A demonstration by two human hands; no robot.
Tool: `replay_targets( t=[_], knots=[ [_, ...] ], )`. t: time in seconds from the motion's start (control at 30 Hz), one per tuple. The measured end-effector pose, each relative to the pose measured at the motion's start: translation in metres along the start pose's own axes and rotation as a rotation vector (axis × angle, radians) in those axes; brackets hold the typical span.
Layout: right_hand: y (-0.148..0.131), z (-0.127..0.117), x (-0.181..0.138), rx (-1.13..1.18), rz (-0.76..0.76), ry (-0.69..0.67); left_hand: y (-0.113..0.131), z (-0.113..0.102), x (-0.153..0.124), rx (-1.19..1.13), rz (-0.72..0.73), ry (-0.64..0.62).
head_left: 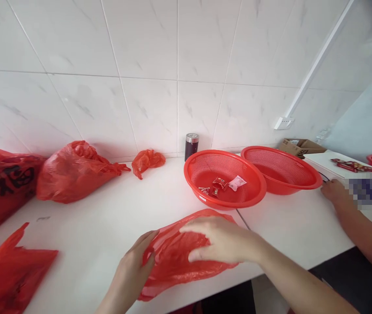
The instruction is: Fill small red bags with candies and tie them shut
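Hands first, seen from the head camera: both are on a red bag (179,261) that lies crumpled and mostly flat on the white bench (107,226), close to its front edge. The right hand (220,240) rests palm down on top of the bag, open, fingers spread and pointing left. The left hand (133,270) is at the bag's left edge, with its fingers over the plastic and the thumb beneath, pinching that edge.

Just behind the bag stands a red mesh basket (238,200) with a few wrapped sweets (220,184) on its bottom. A second red basket (280,170) sits behind and to its right, and their rims meet. Another person's hand (334,192) lies on the bench by the second basket's right rim, the forearm running off toward the lower right.

Against the tiled wall (140,65) stands a dark canister (191,147) with a metal lid. Left of it lie a small crumpled red bag (147,160) and then a fuller knotted red bag (74,172). A large red bag with black characters (2,183) fills the left edge, and a flat red bag (9,274) lies at the lower left. At the far right are a cardboard box (300,146) and some red packets (352,165) on a white slab.
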State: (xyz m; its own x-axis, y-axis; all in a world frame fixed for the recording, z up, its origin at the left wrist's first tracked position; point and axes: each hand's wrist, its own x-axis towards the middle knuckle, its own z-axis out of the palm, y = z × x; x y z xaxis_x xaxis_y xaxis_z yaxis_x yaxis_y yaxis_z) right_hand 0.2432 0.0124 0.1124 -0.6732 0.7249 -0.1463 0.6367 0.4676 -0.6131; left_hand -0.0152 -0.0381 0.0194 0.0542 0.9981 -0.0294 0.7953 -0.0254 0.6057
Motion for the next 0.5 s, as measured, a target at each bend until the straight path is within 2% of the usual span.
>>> replay_targets(
  t=[0.07, 0.13, 0.17, 0.23, 0.33, 0.43, 0.5],
  knots=[
    [0.008, -0.031, 0.005, 0.070, 0.001, 0.164, -0.002, 0.000, 0.000, -0.076, 0.034, 0.015],
    [0.031, -0.060, 0.017, -0.024, 0.149, 0.347, -0.003, 0.000, -0.001, -0.145, 0.061, 0.018],
    [0.045, -0.073, 0.025, -0.113, 0.240, 0.367, -0.004, -0.001, -0.001, -0.176, 0.069, 0.023],
    [0.076, -0.090, 0.041, -0.222, 0.388, 0.256, -0.004, 0.000, -0.003, -0.226, 0.085, 0.042],
    [0.107, -0.094, 0.061, -0.264, 0.480, 0.077, -0.004, 0.003, -0.006, -0.284, 0.105, 0.123],
    [0.115, -0.082, 0.076, -0.306, 0.504, -0.057, -0.004, 0.008, -0.010, -0.335, 0.096, 0.197],
    [0.113, -0.072, 0.083, -0.340, 0.500, -0.102, -0.005, 0.010, -0.013, -0.339, 0.068, 0.193]
  ],
)
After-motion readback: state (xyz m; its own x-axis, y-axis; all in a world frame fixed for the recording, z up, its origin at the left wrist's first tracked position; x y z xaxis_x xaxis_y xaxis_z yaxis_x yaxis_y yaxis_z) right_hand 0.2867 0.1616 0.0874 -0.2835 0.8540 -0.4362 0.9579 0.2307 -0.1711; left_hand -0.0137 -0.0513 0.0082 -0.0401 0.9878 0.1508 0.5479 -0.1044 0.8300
